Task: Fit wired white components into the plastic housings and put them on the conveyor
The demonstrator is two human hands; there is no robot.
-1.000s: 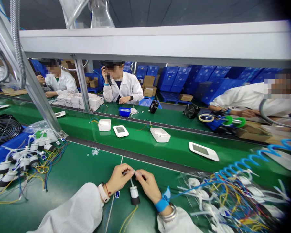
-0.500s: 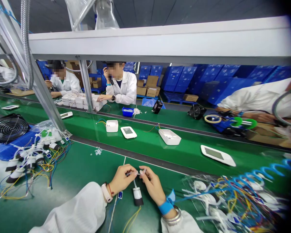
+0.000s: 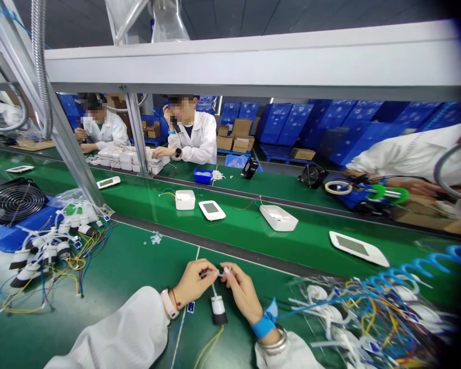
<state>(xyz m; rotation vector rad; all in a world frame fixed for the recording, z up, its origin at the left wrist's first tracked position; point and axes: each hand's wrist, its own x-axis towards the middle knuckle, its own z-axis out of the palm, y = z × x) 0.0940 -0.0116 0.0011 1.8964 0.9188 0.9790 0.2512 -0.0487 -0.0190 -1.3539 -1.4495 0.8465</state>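
Fingertips of my left hand (image 3: pixel 195 278) pinch a thin white tube (image 3: pixel 219 275) above the green bench. My right hand (image 3: pixel 241 291) closes thumb and finger on the tube's other end, where a small whitish piece shows, partly hidden by the fingers. Below and between the hands is a small white-and-black cylindrical motor (image 3: pixel 218 310), joined to tubing that runs up to my left fingers. Yellow wires (image 3: pixel 210 344) trail from its black end. A small blue-and-white part (image 3: pixel 191 307) lies beside my left wrist. A blue strap (image 3: pixel 264 324) circles my right wrist.
Similar motors with wires (image 3: pixel 49 251) lie heaped at left, near a black fan (image 3: pixel 17 202). More tangled parts (image 3: pixel 353 318) lie at right under a blue coiled cord (image 3: pixel 411 269). Small white rings (image 3: pixel 155 238) sit ahead. White housings (image 3: pixel 278 218) ride the belt. Co-workers sit opposite.
The white housings and display panels on the belt have shifted to the right. My hands stay almost in place, still pinching the tube, with only slight finger movement.
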